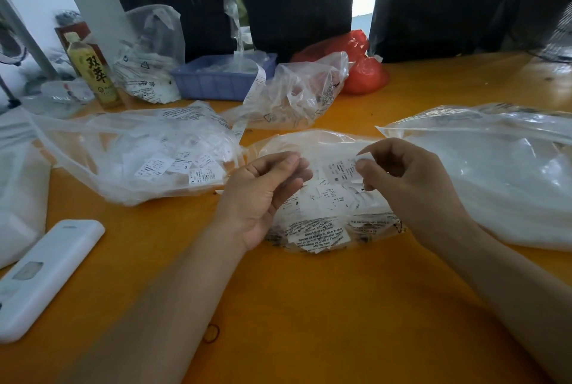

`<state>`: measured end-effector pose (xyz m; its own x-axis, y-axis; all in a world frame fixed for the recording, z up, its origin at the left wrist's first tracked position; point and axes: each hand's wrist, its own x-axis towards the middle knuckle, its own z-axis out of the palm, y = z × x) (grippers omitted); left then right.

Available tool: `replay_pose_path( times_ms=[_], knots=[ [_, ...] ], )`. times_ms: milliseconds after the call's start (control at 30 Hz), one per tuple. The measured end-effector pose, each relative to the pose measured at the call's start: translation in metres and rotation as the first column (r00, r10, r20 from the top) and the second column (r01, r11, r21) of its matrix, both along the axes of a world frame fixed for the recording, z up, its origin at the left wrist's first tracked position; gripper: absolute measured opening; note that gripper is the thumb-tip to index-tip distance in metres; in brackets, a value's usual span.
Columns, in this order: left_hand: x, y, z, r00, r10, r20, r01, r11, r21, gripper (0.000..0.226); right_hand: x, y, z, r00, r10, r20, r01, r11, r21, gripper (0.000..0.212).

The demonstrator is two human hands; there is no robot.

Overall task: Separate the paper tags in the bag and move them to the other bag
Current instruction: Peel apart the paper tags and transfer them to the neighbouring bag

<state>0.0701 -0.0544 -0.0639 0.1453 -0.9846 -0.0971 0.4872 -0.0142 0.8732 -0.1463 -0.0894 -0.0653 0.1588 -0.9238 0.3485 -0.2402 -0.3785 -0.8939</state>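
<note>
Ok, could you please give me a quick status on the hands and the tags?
Right hand pinching paper tag over the middle bag. Left hand fingers curled, grip unclear. Left bag already holds tags. Nothing blocking.

A garment-trade sorting or packing workroom, it seems — an orange table [309, 306] crowded with clear plastic bags [139, 151] of printed size tags [185, 167], beside a blue tray [216, 83].
</note>
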Motion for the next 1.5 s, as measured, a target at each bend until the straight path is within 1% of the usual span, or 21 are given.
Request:
replay_pose_path(
  times_ms=[67,133,267,333,600,733,900,1033,1167,1333,1500],
  knots=[
    [0.0002,-0.0004,-0.0008,0.999,0.005,-0.037,-0.005,1.000,-0.005,0.030,0.0005,0.0003,0.0014,0.998,0.018,0.062,-0.020,0.999,0.026,0.002],
    [0.0001,-0.0007,-0.0016,0.999,0.010,-0.049,-0.011,1.000,-0.016,0.029,0.0012,0.0005,0.0023,0.994,0.029,0.101,-0.032,0.999,0.033,0.002],
    [-0.0014,-0.0010,-0.0032,0.999,0.018,-0.026,-0.019,0.999,-0.035,0.013,0.0024,0.0015,0.0036,0.990,0.039,0.137,-0.042,0.999,0.021,0.006],
    [-0.0020,-0.0009,-0.0039,1.000,0.008,-0.009,-0.009,0.999,-0.033,0.010,0.0022,0.0022,0.0044,0.986,0.036,0.166,-0.040,0.999,0.020,0.007],
    [-0.0037,-0.0013,-0.0032,1.000,-0.018,-0.002,0.018,0.999,-0.032,0.017,0.0026,0.0044,0.0073,0.973,0.025,0.229,-0.019,0.999,-0.027,0.009],
    [-0.0050,-0.0006,-0.0033,0.999,-0.033,0.025,0.034,0.999,-0.040,0.021,0.0037,0.0063,0.0070,0.974,0.043,0.224,-0.035,0.999,-0.039,0.010],
    [-0.0071,0.0005,-0.0043,0.996,-0.049,0.075,0.051,0.998,-0.035,0.019,0.0057,0.0059,0.0054,0.990,0.021,0.138,-0.016,0.999,-0.039,0.009],
    [-0.0078,0.0023,-0.0038,0.987,-0.068,0.148,0.073,0.997,-0.030,0.015,0.0055,0.0059,0.0056,0.993,0.008,0.115,-0.004,0.999,-0.038,0.008],
    [-0.0085,0.0037,-0.0030,0.975,-0.066,0.214,0.076,0.996,-0.039,0.016,0.0048,0.0061,0.0060,0.996,-0.002,0.089,0.006,0.999,-0.047,0.009],
    [-0.0074,0.0032,-0.0027,0.980,-0.006,0.197,0.016,0.998,-0.053,0.016,0.0050,0.0057,0.0029,1.000,0.007,0.020,-0.006,1.000,-0.027,0.010],
    [-0.0068,0.0027,-0.0020,0.986,-0.011,0.164,0.022,0.998,-0.066,0.028,0.0054,0.0059,0.0054,0.997,-0.060,0.055,0.063,0.996,-0.069,0.010]
  ],
)
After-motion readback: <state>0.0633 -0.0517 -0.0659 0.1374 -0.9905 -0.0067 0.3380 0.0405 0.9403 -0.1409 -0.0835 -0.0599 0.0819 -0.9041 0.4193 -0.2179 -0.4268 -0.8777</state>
